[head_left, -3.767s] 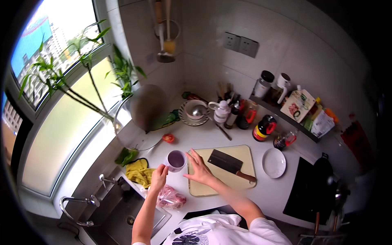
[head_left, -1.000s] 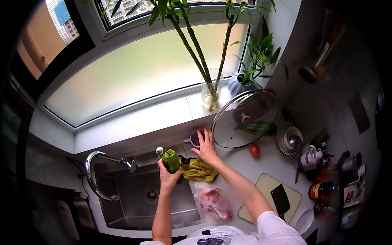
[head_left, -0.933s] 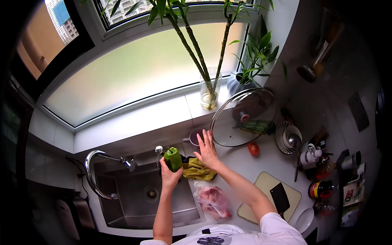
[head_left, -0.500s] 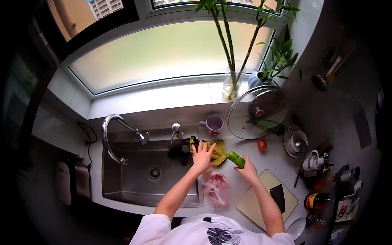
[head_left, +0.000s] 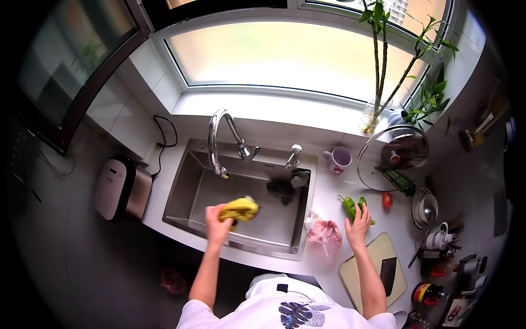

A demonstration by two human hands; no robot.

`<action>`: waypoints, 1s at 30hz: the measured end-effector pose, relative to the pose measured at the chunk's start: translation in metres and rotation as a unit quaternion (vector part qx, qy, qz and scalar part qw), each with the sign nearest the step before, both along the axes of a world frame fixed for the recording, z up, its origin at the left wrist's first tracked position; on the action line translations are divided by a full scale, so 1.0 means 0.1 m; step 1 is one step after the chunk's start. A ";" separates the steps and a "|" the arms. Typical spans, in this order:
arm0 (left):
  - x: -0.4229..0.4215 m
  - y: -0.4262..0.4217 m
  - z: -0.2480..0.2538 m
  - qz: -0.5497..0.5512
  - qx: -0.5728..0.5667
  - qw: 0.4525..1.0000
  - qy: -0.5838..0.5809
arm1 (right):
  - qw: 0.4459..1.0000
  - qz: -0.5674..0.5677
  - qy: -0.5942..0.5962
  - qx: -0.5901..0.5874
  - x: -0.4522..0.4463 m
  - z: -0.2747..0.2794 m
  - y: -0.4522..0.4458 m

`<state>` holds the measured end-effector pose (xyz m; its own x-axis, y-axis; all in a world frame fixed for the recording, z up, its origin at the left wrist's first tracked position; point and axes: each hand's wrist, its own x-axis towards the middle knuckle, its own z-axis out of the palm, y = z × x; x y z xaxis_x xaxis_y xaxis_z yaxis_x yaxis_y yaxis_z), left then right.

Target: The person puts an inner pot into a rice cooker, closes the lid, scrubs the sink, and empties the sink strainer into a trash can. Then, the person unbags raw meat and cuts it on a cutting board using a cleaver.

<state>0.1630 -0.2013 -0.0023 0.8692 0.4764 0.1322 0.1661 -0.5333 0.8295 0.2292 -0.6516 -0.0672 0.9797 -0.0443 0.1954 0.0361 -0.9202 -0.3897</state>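
Note:
My left hand [head_left: 218,220] is closed on a bunched yellow cloth [head_left: 240,209] with dark patches, raised above the steel sink [head_left: 192,205]. My right hand [head_left: 359,226] lies at the green peppers [head_left: 348,205] on the counter, its fingers spread and partly covering them. Whether the fingertips touch the peppers is hard to see. Left of that hand sits a clear plastic bag of pink raw meat [head_left: 324,233]. Below it, a dark-bladed knife [head_left: 388,274] rests on a pale cutting board [head_left: 361,268].
A curved faucet [head_left: 216,142] rises behind the sink, and a dark clump [head_left: 280,191] lies in its right corner. A purple mug [head_left: 339,159], glass lid [head_left: 366,170], tomato piece [head_left: 387,199] and stacked bowls [head_left: 421,205] stand along the counter. Bottles [head_left: 427,293] are at right.
My left hand has lifted the yellow cloth off the counter and carried it left over the sink. My right hand has set down the green pepper it held. The view has shifted left.

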 end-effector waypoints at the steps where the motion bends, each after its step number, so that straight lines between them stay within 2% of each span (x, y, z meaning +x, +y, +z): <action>1: -0.15 0.40 -0.02 0.059 0.052 0.997 -0.024 | 1.000 0.019 -0.011 -0.013 -0.02 0.10 0.18; 2: -0.27 0.78 -0.02 0.108 0.078 0.990 -0.052 | 0.999 0.037 -0.022 -0.003 -0.01 0.18 0.38; 4: -0.43 1.48 0.02 0.193 0.170 0.966 -0.018 | 0.995 0.098 -0.025 0.015 0.04 0.25 0.78; 6: -0.46 2.01 0.04 0.228 0.219 0.948 -0.021 | 0.983 0.172 -0.040 0.048 0.16 0.16 1.19; 9: -0.49 2.74 -0.35 0.272 0.252 0.929 -0.002 | 0.972 0.222 -0.007 0.081 0.28 0.07 1.81; 10: -0.53 2.91 -0.60 0.313 0.295 0.900 0.067 | 0.968 0.238 0.003 0.086 0.32 0.01 1.97; 12: -0.54 2.84 -0.80 0.358 0.358 0.850 0.148 | 0.962 0.260 0.038 0.069 0.33 -0.16 2.20; 13: -0.55 2.69 -0.86 0.344 0.382 0.842 0.162 | 0.961 0.265 0.051 0.060 0.34 -0.30 2.27; 14: -0.55 2.52 -0.85 0.310 0.377 0.859 0.152 | 0.960 0.269 0.064 0.050 0.36 -0.43 2.32; 16: -0.61 2.39 -1.13 0.210 0.358 0.900 0.135 | 0.958 0.267 0.099 0.017 0.46 -0.64 2.44; 17: -0.65 2.32 -1.25 0.191 0.357 0.903 0.146 | 0.957 0.259 0.127 0.010 0.56 -0.78 2.51; 20: -0.76 2.31 -1.66 0.215 0.350 0.899 0.152 | 0.955 0.228 0.186 -0.040 0.88 -1.10 2.68; 24: -0.68 2.22 -1.54 0.234 0.336 0.901 0.145 | 0.947 0.173 0.248 -0.106 1.21 -1.60 2.77; 26: -0.67 2.20 -1.52 0.241 0.329 0.901 0.152 | 0.951 0.153 0.251 -0.096 1.30 -2.06 2.78; 28: -0.66 2.20 -1.53 0.245 0.327 0.899 0.157 | 0.963 0.104 0.207 -0.138 1.32 -2.44 2.92; 29: -0.65 2.21 -1.53 0.241 0.328 0.899 0.161 | 0.962 0.103 0.212 -0.138 1.28 -2.52 3.01; 30: -0.65 2.21 -1.51 0.243 0.322 0.901 0.161 | 0.965 0.137 0.209 -0.075 1.24 -2.47 3.13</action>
<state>0.0983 0.0195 -0.1533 0.6207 0.7263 0.2953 0.6873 -0.6853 0.2407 0.3535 -0.3383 -0.3137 0.9452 0.2264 -0.2352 0.1551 -0.9453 -0.2869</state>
